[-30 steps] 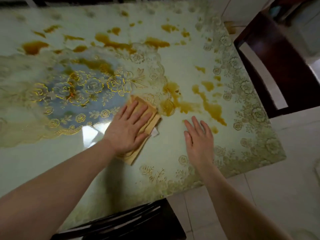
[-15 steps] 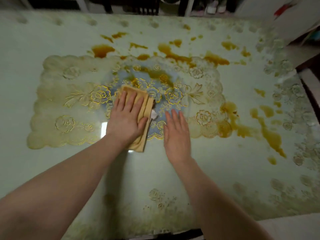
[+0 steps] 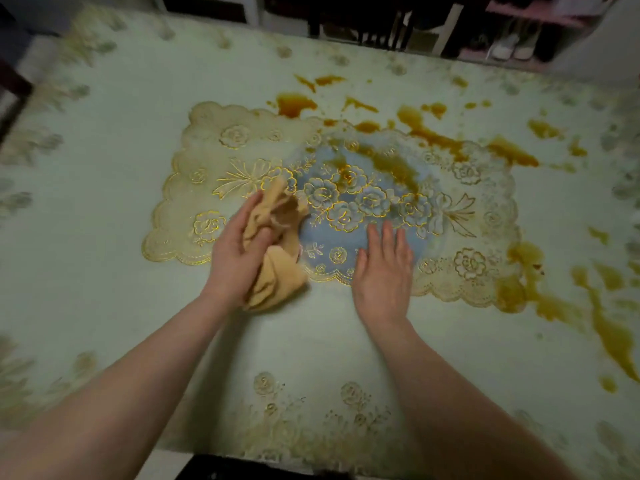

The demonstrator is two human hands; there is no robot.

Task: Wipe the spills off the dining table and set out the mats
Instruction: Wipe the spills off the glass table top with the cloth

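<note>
Left hand [image 3: 239, 258] has bunched the cloth [image 3: 277, 251], flat a moment ago, at frame centre (regripping?). Right hand [image 3: 384, 271] flat, empty, on mat [image 3: 214, 140]. Spills [image 3: 433, 133] remain upper right.

— What colours mark the dining table [image 3: 104, 209]?
— Pale green, bordered with faded floral motifs, splashed with amber-brown spills [image 3: 429, 135].
— And the mat [image 3: 460, 188]?
— Cream lace with scalloped edges, gold-outlined roses and a blue centre.
— The cloth [image 3: 273, 271]?
— Tan-yellow, plain, no pattern visible.
</note>
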